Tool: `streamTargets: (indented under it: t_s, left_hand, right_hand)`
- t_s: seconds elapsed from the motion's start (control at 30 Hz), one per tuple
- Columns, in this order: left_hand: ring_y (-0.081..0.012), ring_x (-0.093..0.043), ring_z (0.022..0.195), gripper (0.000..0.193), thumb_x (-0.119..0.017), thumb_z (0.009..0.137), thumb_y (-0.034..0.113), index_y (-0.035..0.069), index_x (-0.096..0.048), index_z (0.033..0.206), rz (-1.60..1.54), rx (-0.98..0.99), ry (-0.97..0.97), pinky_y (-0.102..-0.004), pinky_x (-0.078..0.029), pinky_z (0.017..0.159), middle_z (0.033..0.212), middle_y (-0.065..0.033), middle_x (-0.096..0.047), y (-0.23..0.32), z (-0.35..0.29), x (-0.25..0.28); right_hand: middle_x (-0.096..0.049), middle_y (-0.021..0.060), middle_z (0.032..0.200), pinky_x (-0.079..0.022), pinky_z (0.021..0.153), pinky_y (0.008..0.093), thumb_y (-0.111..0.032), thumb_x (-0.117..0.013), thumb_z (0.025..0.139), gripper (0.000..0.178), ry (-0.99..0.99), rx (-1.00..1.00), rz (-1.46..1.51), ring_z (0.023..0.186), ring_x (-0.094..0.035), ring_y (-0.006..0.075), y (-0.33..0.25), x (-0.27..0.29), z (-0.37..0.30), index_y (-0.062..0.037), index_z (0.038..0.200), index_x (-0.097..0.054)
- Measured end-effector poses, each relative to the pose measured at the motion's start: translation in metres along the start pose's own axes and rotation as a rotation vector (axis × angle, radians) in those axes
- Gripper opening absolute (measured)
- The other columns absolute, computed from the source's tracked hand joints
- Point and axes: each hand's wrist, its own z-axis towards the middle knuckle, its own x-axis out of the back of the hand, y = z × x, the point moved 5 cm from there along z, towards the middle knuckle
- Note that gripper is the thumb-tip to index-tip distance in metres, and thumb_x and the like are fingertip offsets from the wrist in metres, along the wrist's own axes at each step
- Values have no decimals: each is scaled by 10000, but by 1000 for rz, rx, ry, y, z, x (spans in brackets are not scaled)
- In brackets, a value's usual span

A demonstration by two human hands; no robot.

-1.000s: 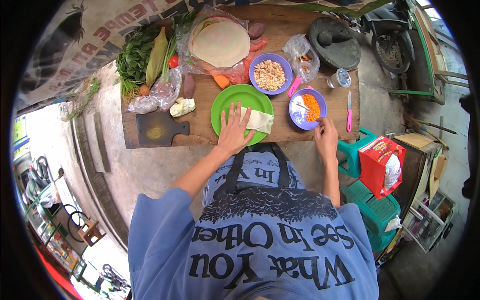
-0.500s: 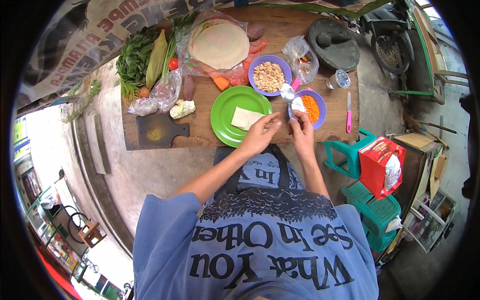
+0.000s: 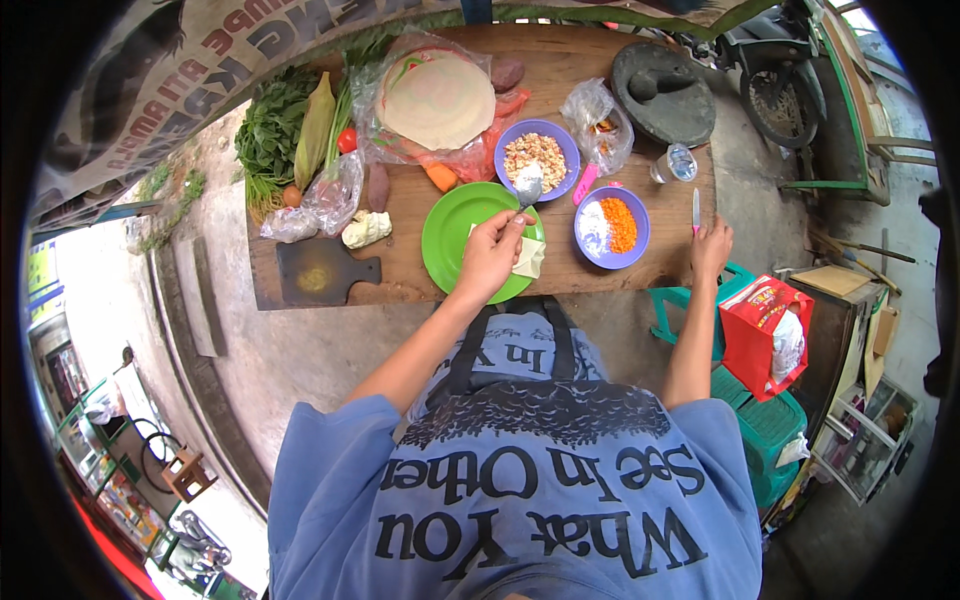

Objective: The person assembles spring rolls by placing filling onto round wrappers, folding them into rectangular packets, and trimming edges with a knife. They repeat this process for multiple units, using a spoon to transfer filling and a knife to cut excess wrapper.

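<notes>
Currently, we see left hand (image 3: 492,252) pinching spoon (image 3: 528,188); slackening could drop it. Right hand (image 3: 711,250) meets knife (image 3: 696,207); we cannot tell grip.

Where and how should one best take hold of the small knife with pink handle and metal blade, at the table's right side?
Probably by the pink handle, from the near side of the brown wooden table, where the right hand is. The small knife lies with its narrow metal blade toward the far side, its handle toward the near edge.

Grey concrete floor (image 3: 275,350); green plastic stools (image 3: 765,435) right; printed banner (image 3: 200,75) far left.
</notes>
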Motion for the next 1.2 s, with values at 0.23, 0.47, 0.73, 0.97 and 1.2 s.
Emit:
streamTargets:
  t_s: [0.23,0.47,0.73,0.97,1.2]
  left_hand:
    - [-8,-329,600,315,-549,1153,264,14,-740,1169,104,-91,6,-243,-246,545,677,112,-378,-4,0,15]
    - [-18,-414,657,302,-596,1126,240,-10,-763,1155,134,-106,4,-264,-335,572,739,76,-551,11,15,10]
    - [-44,-472,664,300,-615,1101,220,-33,-761,1167,258,-286,-43,-296,-393,582,734,14,-636,64,63,-15]
    - [-72,-596,731,302,-634,1088,218,-49,-761,1148,219,-402,13,-310,-493,656,811,-73,-738,102,61,-13]
    - [-19,-493,739,296,-622,1116,224,-29,-770,1158,261,-501,36,-245,-399,633,828,56,-637,106,53,-9]
  right_hand:
    - [-672,290,1259,-531,984,575,-332,-675,1001,424,-286,-49,-126,1183,-654,493,87,-81,7,18,1239,-649]
    - [-709,290,1203,-537,946,534,-309,-558,1083,382,-140,-148,475,1086,-689,476,2,8,-9,21,1256,-638]
    - [-709,154,1036,-568,747,501,-242,-623,1072,228,-242,747,477,883,-706,405,-227,109,-63,-98,1231,-700]
    - [-697,131,910,-558,647,482,-259,-640,1067,177,-67,862,466,796,-714,369,-245,102,-24,-114,1136,-713]
    - [-749,263,1048,-519,830,591,-412,-465,1137,390,-7,395,464,970,-705,502,-256,97,100,-101,1188,-696]
